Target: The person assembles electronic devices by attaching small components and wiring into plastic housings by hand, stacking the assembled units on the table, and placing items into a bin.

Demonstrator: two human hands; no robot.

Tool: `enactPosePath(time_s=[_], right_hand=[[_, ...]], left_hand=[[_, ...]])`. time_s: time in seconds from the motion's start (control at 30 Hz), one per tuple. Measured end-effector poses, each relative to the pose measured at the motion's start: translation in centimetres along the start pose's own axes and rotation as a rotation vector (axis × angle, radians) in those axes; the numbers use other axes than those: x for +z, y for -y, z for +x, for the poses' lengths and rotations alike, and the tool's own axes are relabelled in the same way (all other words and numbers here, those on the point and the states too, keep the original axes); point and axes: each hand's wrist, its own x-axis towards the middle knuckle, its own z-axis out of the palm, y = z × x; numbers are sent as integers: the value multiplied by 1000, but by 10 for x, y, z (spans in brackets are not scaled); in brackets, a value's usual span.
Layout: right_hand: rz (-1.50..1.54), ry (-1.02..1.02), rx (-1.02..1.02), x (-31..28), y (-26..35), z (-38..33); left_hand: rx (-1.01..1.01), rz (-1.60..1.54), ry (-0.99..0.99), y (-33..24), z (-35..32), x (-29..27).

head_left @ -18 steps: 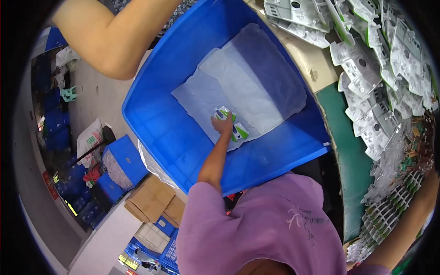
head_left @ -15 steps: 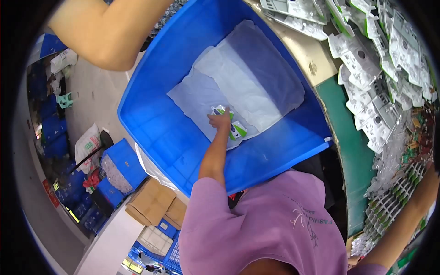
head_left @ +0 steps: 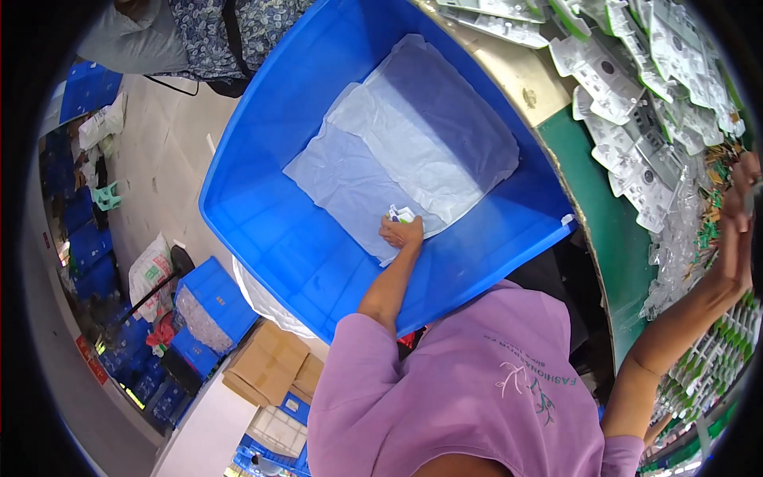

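My left hand (head_left: 402, 232) is low inside a big blue plastic bin (head_left: 262, 199), its fingers closed round a small white-and-green plastic part (head_left: 401, 214). Most of that part is hidden under the fingers. Beneath the hand, thin white sheets (head_left: 445, 135) line the bin's bottom. At the far right edge of the head view, my right hand (head_left: 739, 211) is over the green-topped table (head_left: 584, 183), beside small orange and green pieces. Its fingers look stretched out, and I see nothing held in them.
Grey-white moulded panels (head_left: 628, 151) are heaped on the table, with clear plastic pieces (head_left: 668, 270) nearer me and rows of white-and-green parts (head_left: 707, 358) beyond my right forearm. Cardboard boxes (head_left: 266, 362) stand left of the bin. Another person in patterned clothing (head_left: 214, 36) is at the upper left.
My left hand has moved nearer me inside the bin, to where a second white-and-green part lay. My right hand has come up along the table's right side. The other person's arm has left the view.
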Motion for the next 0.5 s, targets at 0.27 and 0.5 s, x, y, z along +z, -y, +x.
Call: enactPosePath(time_s=[0.27,0.5], right_hand=[[-643,-124,81,97,-115,-82],[-453,3,104,107,-146,-91]], left_hand=[[324,-890,1159,-116,-88,-169],[221,-1043,2077,-189,-165,-250]])
